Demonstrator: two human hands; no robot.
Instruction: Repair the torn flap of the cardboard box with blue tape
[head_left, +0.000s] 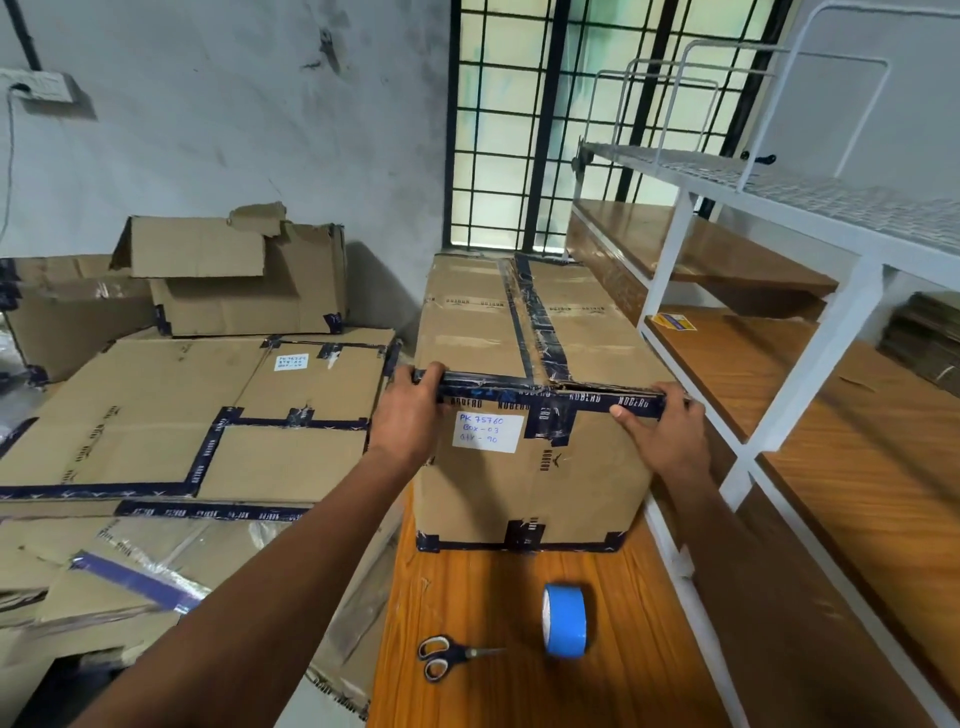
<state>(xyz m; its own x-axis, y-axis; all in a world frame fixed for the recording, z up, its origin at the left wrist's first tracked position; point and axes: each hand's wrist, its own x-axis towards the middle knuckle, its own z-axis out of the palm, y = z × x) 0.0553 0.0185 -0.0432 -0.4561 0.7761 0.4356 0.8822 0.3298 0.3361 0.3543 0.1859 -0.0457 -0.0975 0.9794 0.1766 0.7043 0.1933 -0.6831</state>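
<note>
The cardboard box (524, 332) is plain tan with dark navy tape printed in white letters, plus a white label (487, 430) with blue handwriting. At 6 o'clock from it, the tape roll (565, 619) is bright blue and the scissors (447, 656) have black handles. The worktop (519, 691) is orange wood grain and the rack (779, 249) is white.

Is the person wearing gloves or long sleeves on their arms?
No. The left hand and right hand are bare, with no gloves. Both forearms are uncovered as far as the picture shows, so no sleeves appear. No watch, ring or bracelet shows.
</note>
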